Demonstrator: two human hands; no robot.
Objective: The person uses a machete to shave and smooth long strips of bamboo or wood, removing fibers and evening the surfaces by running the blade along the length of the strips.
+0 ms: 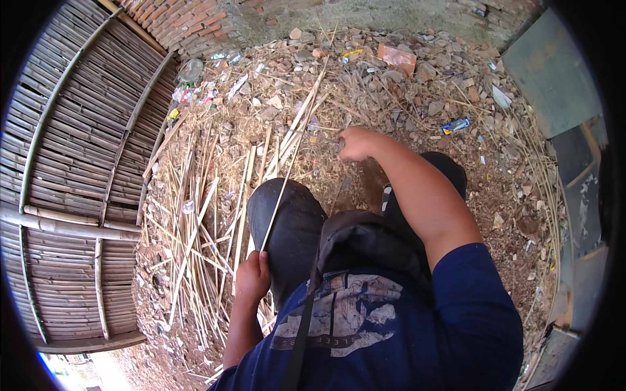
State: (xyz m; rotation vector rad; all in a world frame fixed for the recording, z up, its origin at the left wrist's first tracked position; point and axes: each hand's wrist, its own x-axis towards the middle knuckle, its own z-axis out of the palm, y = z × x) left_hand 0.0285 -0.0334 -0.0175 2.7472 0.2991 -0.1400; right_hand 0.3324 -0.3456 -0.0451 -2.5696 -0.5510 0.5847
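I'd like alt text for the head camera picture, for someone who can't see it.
Seen from above, a person's left hand holds a long, thin pale strip over the left knee, while the right hand is extended above rubble-strewn ground. More pale strips lie scattered at left, beside a slatted wall.

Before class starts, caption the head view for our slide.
Left hand holds a thin strip across one knee; right hand extends over littered ground.

We see a bamboo-slat wall (81, 124) at left; a brick wall (186, 26) ahead; rubble-strewn dirt ground (505, 195); bright light (72, 370) lower left.
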